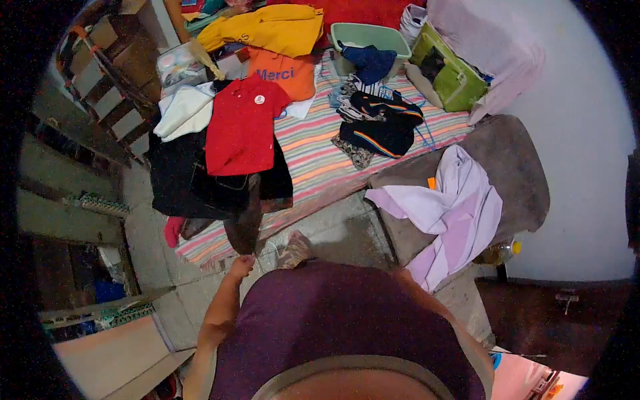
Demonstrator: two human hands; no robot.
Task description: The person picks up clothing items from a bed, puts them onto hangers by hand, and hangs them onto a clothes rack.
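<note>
My left hand (244,265) is closed on the lower end of a dark grey cloth (245,223), which hangs down beside the black trousers (180,170) at the front of the striped bed. My right hand (402,275) is low at the right side of my body, partly hidden by my shirt, close to the lower end of a white and lilac garment (460,207). That garment lies spread over a brown cushion (520,167). A red polo shirt (241,133) rests flat on the black trousers, with a folded white cloth (185,112) to its left.
The striped bed (317,157) holds dark clothes (383,127), an orange shirt (287,73), a yellow garment (267,30), a green basin (367,33) and a green bag (460,87). A metal frame with boxes (107,87) stands left. A bottle (503,252) is beside the cushion.
</note>
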